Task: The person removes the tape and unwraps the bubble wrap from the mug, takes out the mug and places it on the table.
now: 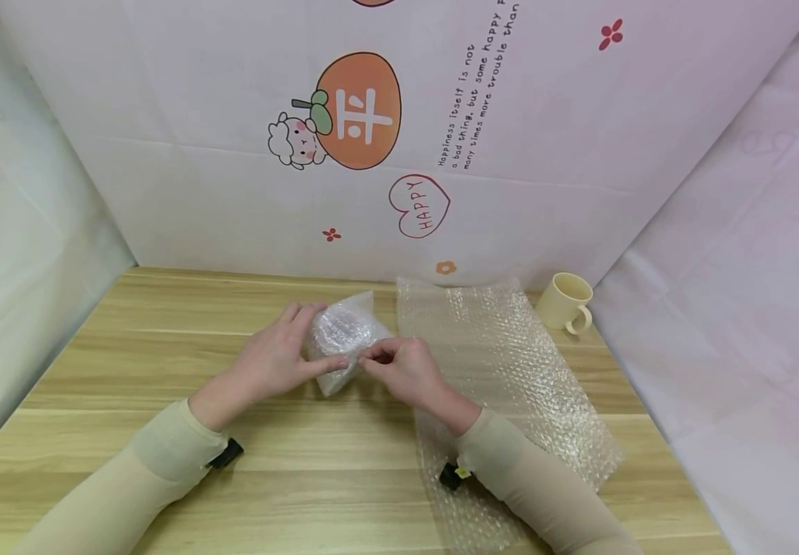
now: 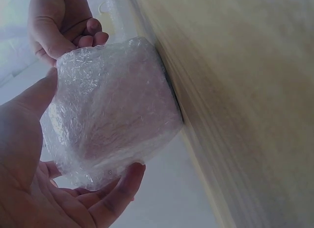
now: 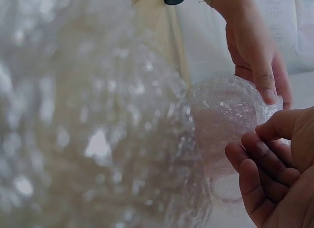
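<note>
A bundle wrapped in bubble wrap (image 1: 345,327) stands on the table in front of me, with something pinkish showing through the clear layers in the left wrist view. My left hand (image 1: 268,358) grips it from the left, the thumb on the near side and the other fingers round the far side. At the bundle's right side, my right hand (image 1: 409,374) pinches the edge of the wrap between thumb and index finger. Its remaining fingers are curled in the right wrist view. What lies inside the wrapping cannot be made out clearly.
A large loose sheet of bubble wrap (image 1: 510,362) lies under and beyond my right forearm. Behind it, at the back right, a cream mug (image 1: 557,307) stands on the wooden table (image 1: 302,478). Printed white cloth walls (image 1: 233,208) enclose the back and sides.
</note>
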Available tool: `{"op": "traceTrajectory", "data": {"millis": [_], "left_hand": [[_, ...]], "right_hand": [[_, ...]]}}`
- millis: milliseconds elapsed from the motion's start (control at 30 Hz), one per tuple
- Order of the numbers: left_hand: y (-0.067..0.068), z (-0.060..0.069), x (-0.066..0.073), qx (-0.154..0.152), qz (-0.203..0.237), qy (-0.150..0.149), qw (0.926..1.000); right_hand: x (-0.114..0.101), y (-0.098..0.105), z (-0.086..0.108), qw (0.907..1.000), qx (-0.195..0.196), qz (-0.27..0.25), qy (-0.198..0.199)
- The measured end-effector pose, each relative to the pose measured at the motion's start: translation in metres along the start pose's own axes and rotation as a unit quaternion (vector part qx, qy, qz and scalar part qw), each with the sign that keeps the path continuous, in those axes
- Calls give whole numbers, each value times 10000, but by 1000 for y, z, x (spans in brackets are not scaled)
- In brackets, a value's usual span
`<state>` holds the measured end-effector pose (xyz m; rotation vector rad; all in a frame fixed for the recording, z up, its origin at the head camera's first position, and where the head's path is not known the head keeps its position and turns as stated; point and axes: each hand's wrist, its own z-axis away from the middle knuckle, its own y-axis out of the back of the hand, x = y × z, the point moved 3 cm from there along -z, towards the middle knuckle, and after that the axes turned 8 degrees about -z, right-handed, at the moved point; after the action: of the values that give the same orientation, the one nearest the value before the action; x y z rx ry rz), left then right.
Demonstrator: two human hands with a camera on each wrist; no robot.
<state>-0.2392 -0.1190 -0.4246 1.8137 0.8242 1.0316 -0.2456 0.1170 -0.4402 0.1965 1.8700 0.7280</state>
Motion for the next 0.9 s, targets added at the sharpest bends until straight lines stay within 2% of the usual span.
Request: {"op": "traceTrajectory", "data": {"millis": [267,467,633,733,900], "left_hand": [[-1,0,1,27,12,18,10000],[-2,0,1,76,17,9,10000],[-2,1,1,96,3,29,9999],[-2,1,1,76,-2,53,10000],[-2,1,1,89,-36,65,9999]], "right_hand": [[0,1,0,9997,-151,-164,-18],[-3,5,0,9960,-520,-655,-318],[-5,9,0,9868,-910,-1129,-714],[-3,10,0,9790,-1027,-1464,-981],[1,10,-1,9646,-1177,-2027,-1211]]}}
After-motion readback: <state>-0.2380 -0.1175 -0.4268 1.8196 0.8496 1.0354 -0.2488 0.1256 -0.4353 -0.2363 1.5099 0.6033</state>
